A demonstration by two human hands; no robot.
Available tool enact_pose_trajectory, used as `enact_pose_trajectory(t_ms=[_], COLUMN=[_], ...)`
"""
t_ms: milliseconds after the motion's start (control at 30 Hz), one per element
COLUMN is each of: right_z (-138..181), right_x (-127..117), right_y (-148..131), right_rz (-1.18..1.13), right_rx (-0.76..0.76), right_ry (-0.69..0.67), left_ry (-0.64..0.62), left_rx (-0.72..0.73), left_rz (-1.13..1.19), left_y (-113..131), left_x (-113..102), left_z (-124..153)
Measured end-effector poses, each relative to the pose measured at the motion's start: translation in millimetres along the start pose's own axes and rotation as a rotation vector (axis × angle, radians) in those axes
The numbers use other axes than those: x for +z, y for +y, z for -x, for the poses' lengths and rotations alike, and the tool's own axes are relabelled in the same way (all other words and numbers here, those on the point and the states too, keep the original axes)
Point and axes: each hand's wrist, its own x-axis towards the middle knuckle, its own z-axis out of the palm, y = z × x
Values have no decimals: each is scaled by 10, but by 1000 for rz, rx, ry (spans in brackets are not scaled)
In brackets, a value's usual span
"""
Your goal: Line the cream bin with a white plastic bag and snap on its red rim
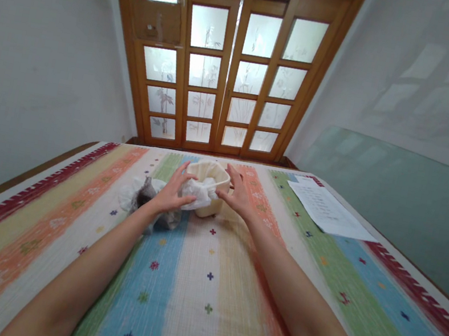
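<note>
A small cream-coloured bin [210,210] stands on the striped tablecloth in front of me, its mouth tilted towards me. Crumpled white plastic, looking like a thin bag [198,193], lies across the mouth and front of the bin. My left hand [172,189] is curled around the left part of this plastic, thumb in front and fingers over the rim side. My right hand [240,195] grips the bin's right side near the rim, its thumb close to the plastic. Just left of my left hand lies a crumpled clear and dark grey plastic bundle [146,193], partly hidden by my wrist.
Printed paper sheets [325,209] lie at the right side of the table. The striped tablecloth [188,300] covers the tabletop. Beyond the far edge are wooden doors [227,76] with frosted panes, with walls on both sides.
</note>
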Motion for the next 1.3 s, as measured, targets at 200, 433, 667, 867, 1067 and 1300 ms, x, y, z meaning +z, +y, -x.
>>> enact_pose_trajectory(t_ms=[200, 433, 667, 867, 1067, 1300], right_z=[-49, -12, 42, 111, 181, 146], right_x=[-35, 63, 276, 340, 429, 486], right_y=[25, -29, -114, -117, -93, -96], right_rz=[9, -39, -25, 136, 402, 499], right_rx=[76, 44, -23, -165, -245, -94], right_ry=[159, 128, 65, 112, 152, 238], left_ry=[103, 116, 69, 47, 170, 257], left_rx=[39, 15, 54, 177, 190, 246], left_rz=[-168, -226, -250, -404, -520, -527], left_y=[93, 168, 317, 384, 311, 132], left_x=[74, 161, 189, 224, 267, 224], left_z=[-52, -46, -33, -19, -5, 4])
